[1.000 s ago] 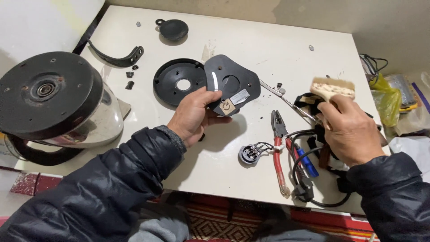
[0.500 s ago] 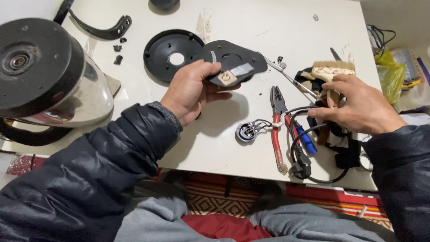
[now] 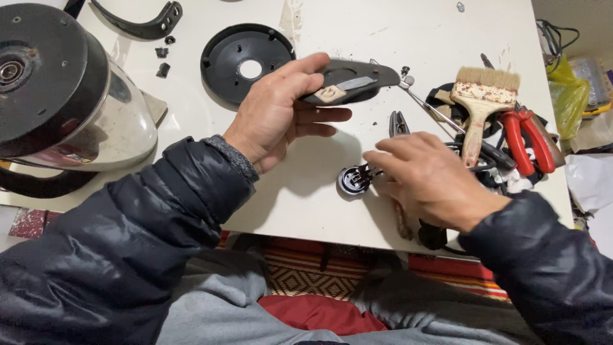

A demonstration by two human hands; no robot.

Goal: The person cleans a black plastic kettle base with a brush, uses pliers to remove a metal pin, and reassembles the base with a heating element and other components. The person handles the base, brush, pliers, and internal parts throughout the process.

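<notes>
Left hand (image 3: 278, 112) grips a flat black plastic cover plate (image 3: 354, 80), thumb on top and fingers curled under its near edge, holding it lifted and roughly level above the white table (image 3: 383, 32). Plate carries a grey strip and a small pale label on its upper face.

Right hand (image 3: 431, 182) hovers palm-down, fingers loosely spread and half-open, fingertips just beside a small round black connector (image 3: 353, 181) with metal contacts lying on the table. Contact is hard to judge, probably touching it but not clasping; nothing clearly held.

Black pliers jaws (image 3: 398, 122) poke out just beyond the right hand's fingers. A wood-handled paintbrush (image 3: 482, 105) lies to the right of the plate, resting on a tangle of dark cables, next to red-handled pliers (image 3: 527, 137). A thin metal rod (image 3: 434, 110) runs from the plate's tip toward the brush.

Round black base ring (image 3: 246, 61) sits behind the left hand. Upturned glass kettle (image 3: 64, 102) at far left, curved black handle piece (image 3: 137, 22) and small loose bits near it.
</notes>
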